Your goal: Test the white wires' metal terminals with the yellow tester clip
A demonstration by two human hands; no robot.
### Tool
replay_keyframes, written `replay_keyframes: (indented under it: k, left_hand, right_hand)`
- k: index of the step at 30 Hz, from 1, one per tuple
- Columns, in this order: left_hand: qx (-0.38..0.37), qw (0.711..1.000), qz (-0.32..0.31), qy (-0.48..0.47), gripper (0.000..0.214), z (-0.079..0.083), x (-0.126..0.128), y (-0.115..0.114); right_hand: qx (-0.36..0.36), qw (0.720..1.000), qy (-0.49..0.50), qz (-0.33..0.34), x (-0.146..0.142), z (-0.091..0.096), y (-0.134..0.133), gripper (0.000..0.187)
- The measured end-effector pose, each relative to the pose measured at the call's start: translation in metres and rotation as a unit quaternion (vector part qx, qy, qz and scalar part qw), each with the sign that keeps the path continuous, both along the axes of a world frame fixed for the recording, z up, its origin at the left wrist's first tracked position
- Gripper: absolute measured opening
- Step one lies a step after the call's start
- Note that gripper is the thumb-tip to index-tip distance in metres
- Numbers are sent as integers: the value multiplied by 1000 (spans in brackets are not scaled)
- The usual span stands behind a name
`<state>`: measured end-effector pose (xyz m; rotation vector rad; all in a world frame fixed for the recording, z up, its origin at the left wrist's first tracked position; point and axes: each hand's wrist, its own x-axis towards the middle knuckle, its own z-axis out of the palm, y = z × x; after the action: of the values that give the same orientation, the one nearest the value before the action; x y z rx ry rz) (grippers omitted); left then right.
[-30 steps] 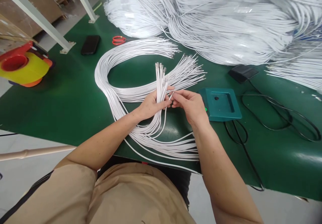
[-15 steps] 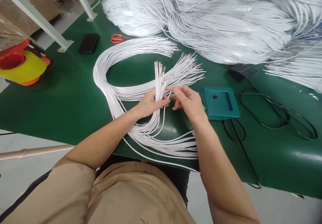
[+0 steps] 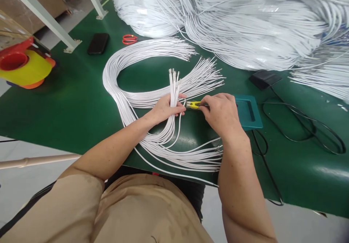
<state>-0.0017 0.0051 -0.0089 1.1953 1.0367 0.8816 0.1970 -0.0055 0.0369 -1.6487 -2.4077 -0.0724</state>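
Smooth plastic-looking wires [image 3: 173, 93], glossy tabletop [image 3: 49, 115]

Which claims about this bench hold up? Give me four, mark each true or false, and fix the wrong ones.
1. The left hand holds a bunch of white wires. True.
2. The right hand grips the red-handled scissors. False: the right hand holds a yellow tool; the scissors lie on the green table.
3. The black rectangular object lies left of the scissors. True.
4. The teal tray is left of both hands. False: it is on the right, partly hidden by the right hand.
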Motion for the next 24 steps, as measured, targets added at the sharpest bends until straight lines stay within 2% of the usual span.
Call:
replay_keyframes:
  k: [3, 11, 16, 18, 21, 24]
  left_hand:
    - [9, 1000, 0, 27, 49, -1, 1, 1]
    - [47, 990, 1, 133, 48, -7, 4, 4]
    - [70, 985, -9, 155, 45, -9, 5, 6]
    - [71, 986, -11, 149, 45, -9, 4, 6]
    - [67, 987, -19, 148, 45, -7, 3, 6]
    - [54, 987, -23, 148, 45, -6, 0, 6]
  right_hand:
    - [-21, 1000, 21, 8, 4, -2, 3, 14]
    - [30, 999, 11, 2, 2, -10, 7, 20]
    - [25, 999, 20, 4, 3, -7, 3, 17]
    - [55, 998, 24, -24, 5, -6, 1, 17]
    - [109, 986, 16, -129, 11, -9, -1, 26]
    - [97, 980, 10, -174, 15, -16, -1, 32]
